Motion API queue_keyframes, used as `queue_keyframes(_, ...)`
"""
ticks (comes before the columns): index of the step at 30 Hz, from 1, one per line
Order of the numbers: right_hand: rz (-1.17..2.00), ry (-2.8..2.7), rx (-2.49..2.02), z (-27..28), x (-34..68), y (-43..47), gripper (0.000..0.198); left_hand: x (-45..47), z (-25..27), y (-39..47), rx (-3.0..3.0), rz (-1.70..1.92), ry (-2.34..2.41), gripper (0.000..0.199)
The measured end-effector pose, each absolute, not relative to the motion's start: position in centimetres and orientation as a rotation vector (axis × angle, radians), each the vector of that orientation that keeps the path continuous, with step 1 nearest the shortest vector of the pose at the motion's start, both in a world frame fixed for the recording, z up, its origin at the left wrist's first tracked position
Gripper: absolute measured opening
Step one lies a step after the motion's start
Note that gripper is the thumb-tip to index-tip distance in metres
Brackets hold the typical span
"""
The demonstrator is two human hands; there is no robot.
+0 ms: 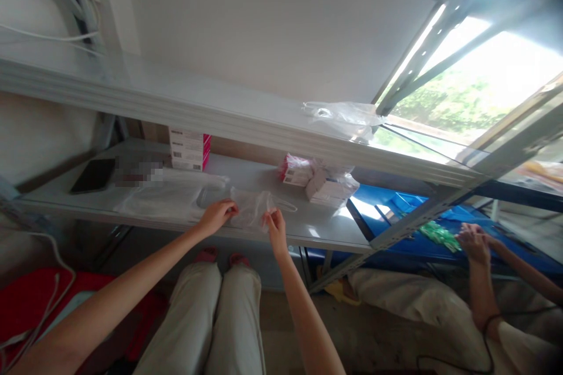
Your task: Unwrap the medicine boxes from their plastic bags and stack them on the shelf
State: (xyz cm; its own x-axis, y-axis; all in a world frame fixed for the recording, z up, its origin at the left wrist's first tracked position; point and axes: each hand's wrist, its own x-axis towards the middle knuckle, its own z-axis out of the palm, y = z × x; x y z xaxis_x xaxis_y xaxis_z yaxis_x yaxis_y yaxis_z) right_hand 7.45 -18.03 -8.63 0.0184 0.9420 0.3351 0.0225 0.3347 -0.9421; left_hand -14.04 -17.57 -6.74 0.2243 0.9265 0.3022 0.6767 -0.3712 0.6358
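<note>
Between my two hands a clear plastic bag (250, 206) is held just above the lower shelf, its loop handle trailing to the right. My left hand (219, 214) pinches the bag's left edge. On the other side, the fingers of my right hand (275, 225) are closed on its right edge. More clear plastic bags (162, 196) lie flat on the shelf to the left of my left hand. To the right stand small white boxes (328, 187) partly wrapped in clear plastic, with a pink-and-white box (295, 170) beside them.
A stack of white and pink boxes (187, 151) stands at the shelf's back, near a dark phone-like slab (93, 176). The upper shelf (197, 102) crosses above my hands, with a clear bag (345, 117) on it. At right, another person's hands (475, 240) work near green items (440, 234).
</note>
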Motion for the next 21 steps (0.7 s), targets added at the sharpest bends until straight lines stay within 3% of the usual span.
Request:
queue_keyframes(9, 0.857, -1.177, -1.119, -10.0, 13.5, -15.6, 0.034, -19.3, -6.7, -17.2, 1.953, 1.09, 1.537, 0.016)
queue_keyframes(18, 0.883, -1.139, -1.236, -11.8, 20.6, -14.9, 0.041, -22.0, -6.9, -19.4, 2.576, 0.847, 1.376, 0.018)
queue_keyframes(21, 0.993, -1.223, -1.258, -12.2, 20.7, -15.2, 0.042, -20.3, -7.8, -19.7, 2.789, 0.784, 1.347, 0.04)
